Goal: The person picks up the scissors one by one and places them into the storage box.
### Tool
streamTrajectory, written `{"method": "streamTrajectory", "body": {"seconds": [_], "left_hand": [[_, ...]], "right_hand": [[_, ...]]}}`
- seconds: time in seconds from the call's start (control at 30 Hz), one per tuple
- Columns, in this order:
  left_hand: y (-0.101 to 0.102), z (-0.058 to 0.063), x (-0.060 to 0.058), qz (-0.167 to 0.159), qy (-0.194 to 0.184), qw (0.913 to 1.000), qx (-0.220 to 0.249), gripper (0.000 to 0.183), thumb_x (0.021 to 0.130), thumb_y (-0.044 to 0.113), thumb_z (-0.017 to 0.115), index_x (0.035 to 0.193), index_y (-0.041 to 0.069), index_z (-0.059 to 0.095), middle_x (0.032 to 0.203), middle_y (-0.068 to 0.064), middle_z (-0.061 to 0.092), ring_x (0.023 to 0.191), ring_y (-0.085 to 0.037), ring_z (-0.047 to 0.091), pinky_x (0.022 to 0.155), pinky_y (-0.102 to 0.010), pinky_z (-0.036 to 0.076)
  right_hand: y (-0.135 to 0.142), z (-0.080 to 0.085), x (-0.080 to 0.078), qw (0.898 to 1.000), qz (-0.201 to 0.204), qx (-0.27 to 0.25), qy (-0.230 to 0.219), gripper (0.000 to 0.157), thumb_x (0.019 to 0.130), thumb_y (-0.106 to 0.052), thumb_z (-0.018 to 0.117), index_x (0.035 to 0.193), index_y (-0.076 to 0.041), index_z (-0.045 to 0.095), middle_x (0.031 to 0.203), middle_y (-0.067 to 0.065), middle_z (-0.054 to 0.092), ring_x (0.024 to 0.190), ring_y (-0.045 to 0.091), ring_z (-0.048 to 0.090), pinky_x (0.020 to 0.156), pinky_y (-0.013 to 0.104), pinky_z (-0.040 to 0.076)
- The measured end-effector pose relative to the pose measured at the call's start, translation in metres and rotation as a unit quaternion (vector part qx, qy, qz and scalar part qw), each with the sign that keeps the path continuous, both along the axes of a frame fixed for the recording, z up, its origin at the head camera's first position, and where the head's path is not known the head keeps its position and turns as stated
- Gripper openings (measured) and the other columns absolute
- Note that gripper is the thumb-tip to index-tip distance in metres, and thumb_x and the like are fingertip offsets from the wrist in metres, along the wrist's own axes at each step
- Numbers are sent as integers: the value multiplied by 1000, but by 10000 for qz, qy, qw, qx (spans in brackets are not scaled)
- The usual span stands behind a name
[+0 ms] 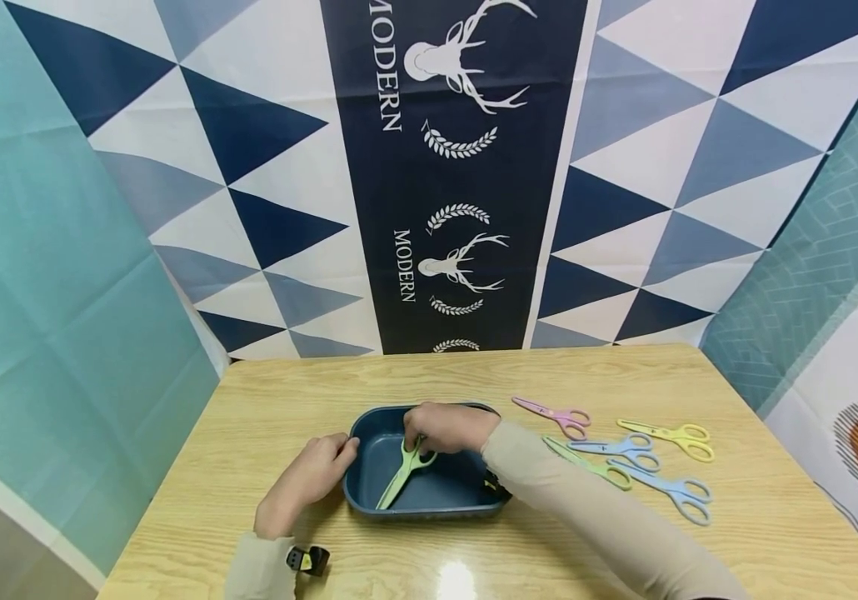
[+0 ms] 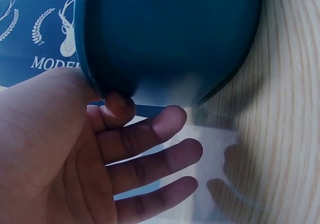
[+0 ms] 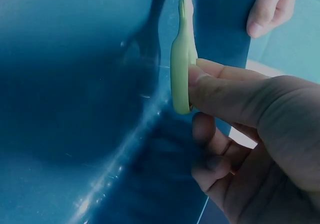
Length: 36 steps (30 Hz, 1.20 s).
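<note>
A dark blue rectangular tray (image 1: 444, 492) with raised walls stands on the wooden table. Inside it, a pair of light green scissors (image 1: 397, 485) slants with the blades toward the front left, held near the handle loops by my right hand (image 1: 446, 427). The right wrist view shows thumb and forefinger pinching a handle loop of the green scissors (image 3: 180, 79), above the tray floor. My left hand (image 1: 307, 473) holds the tray's left end. Seen from the left wrist, thumb and index finger meet at the tray rim (image 2: 82, 44), while the other fingers spread below.
Right of the tray lie pink scissors (image 1: 541, 409), yellow scissors (image 1: 657, 431), another green pair (image 1: 579, 460) and two blue pairs, one upper (image 1: 612, 447) and one lower (image 1: 654, 480). Some overlap, partly behind my right forearm (image 1: 594, 517). A patterned cloth (image 1: 271, 167) hangs behind the table.
</note>
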<state>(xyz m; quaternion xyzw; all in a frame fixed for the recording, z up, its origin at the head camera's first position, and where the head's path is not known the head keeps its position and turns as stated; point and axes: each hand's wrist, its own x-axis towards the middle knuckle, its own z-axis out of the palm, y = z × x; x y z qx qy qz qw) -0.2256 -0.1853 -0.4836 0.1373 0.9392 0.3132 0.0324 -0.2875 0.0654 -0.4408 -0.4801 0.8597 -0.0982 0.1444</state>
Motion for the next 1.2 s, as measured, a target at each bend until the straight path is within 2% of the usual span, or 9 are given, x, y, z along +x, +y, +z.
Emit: {"method": "streamTrajectory", "body": {"seconds": [0.37,0.67,0.87,1.2], "left_hand": [[3,-2,1,74,-56,10000,-22,37,110,23,48,74,14,52,62,2,42,53,-11,42,53,-24,36],[4,-1,1,25,-106,9999,45,37,110,24,47,75,13,52,63,0,43,54,-12,42,54,-24,35],[4,0,1,45,-53,10000,72,36,110,23,48,75,12,51,64,1,42,54,-12,41,53,-24,35],[5,6,2,151,-62,9995,-270,36,109,23,49,76,13,53,64,1,43,56,-13,43,55,-27,36]], "right_hand": [[-5,-6,2,9995,-242,98,155,21,92,-3,75,110,-12,80,110,0,72,105,12,69,83,17,53],[-5,-11,3,9989,-435,162,75,21,91,-5,77,109,-14,81,114,-1,73,108,11,68,85,18,54],[-7,-14,0,9986,-504,172,6,19,89,-8,79,107,-15,81,111,-2,76,100,6,69,80,17,54],[-8,-14,0,9980,-568,220,-149,15,90,-8,78,102,-15,82,107,-2,76,88,1,65,75,17,52]]}}
